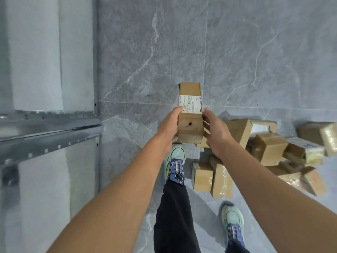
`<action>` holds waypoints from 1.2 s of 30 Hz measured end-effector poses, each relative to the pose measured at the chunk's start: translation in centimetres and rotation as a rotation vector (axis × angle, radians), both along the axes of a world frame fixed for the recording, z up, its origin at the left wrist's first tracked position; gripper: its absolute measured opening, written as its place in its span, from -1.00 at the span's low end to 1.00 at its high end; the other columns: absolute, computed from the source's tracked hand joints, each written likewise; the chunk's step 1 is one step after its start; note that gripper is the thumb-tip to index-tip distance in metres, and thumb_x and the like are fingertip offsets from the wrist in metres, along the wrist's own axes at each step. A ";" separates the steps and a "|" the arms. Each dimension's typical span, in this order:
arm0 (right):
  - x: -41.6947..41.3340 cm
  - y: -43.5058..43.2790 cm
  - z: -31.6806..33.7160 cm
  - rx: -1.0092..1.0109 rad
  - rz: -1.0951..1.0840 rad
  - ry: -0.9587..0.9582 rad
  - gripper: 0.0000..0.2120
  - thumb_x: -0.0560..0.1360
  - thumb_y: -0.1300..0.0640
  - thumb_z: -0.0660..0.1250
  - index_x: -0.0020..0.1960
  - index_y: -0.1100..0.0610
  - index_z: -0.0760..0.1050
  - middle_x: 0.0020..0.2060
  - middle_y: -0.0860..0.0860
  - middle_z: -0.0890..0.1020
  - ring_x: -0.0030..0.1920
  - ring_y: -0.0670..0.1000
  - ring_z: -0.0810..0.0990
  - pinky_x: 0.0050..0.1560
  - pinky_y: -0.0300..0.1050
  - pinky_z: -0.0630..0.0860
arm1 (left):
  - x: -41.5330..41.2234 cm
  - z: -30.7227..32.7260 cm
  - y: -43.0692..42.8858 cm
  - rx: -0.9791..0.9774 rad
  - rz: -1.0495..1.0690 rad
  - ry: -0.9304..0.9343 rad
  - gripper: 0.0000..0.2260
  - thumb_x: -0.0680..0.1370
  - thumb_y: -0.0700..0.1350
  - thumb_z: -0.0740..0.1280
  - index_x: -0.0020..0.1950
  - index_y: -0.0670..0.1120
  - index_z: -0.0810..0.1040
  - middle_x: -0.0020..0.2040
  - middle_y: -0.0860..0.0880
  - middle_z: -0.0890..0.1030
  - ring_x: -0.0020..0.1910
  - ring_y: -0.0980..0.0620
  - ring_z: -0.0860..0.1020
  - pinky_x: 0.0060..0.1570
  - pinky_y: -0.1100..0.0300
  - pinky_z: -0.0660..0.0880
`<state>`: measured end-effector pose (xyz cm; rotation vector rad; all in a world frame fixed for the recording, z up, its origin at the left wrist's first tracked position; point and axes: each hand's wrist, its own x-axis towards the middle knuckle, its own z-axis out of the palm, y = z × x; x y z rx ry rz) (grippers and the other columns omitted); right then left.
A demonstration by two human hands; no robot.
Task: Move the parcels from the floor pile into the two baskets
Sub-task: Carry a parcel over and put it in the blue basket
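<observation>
A long brown cardboard parcel (190,106) with a white shipping label and a small dark hole in its near end is held in the air over the grey floor. My left hand (168,128) grips its left side and my right hand (217,132) grips its right side, fingers curled round the edges. Below and to the right lies the floor pile of parcels (269,148), several brown boxes, some wrapped in clear tape. No basket is in view.
A grey metal shelf frame (49,128) with a perforated rail fills the left side. My two feet in pale green and purple shoes (176,163) stand on the grey marble tiles (145,61), the right foot beside two taped boxes (213,176).
</observation>
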<state>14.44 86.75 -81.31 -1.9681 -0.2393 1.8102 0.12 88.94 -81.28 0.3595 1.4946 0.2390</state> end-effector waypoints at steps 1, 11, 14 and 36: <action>0.1 -0.5 1.9 0.022 0.021 -0.005 -0.70 0.73 -0.08 0.14 0.15 -0.03 0.63 -0.13 -0.18 0.77 -0.06 -0.16 0.73 -0.14 -0.23 0.58 | 0.0 1.8 -0.6 0.010 0.024 -0.006 -0.62 0.66 0.24 0.18 0.29 0.09 0.62 0.12 0.04 0.71 0.10 0.07 0.62 -0.01 0.05 0.50; 2.9 -8.8 24.1 0.225 0.246 -0.027 -0.66 0.72 -0.14 0.15 0.30 -0.04 0.60 0.09 -0.01 0.74 0.12 0.05 0.71 0.20 0.06 0.59 | 2.5 24.3 -11.4 0.237 0.199 0.001 -0.70 0.71 0.22 0.13 0.20 0.19 0.62 -0.11 0.25 0.72 -0.04 0.25 0.66 0.18 0.03 0.56; 4.1 -12.0 31.2 0.320 0.344 -0.006 -0.67 0.73 -0.11 0.13 0.23 -0.08 0.64 0.02 -0.07 0.76 -0.02 -0.05 0.75 -0.03 -0.07 0.62 | 3.5 31.7 -16.4 0.318 0.270 0.006 -0.72 0.73 0.20 0.10 0.22 0.22 0.59 -0.10 0.31 0.70 -0.10 0.36 0.64 0.13 0.08 0.52; -9.8 -46.3 58.4 0.717 1.014 0.254 -0.70 0.72 -0.12 0.15 0.22 -0.17 0.65 0.15 -0.18 0.70 0.23 -0.16 0.59 0.28 0.01 0.50 | -4.7 59.7 -60.7 0.649 0.963 0.231 -0.68 0.75 0.18 0.07 0.41 0.23 0.50 0.04 0.41 0.63 -0.11 0.52 0.58 -0.18 0.41 0.50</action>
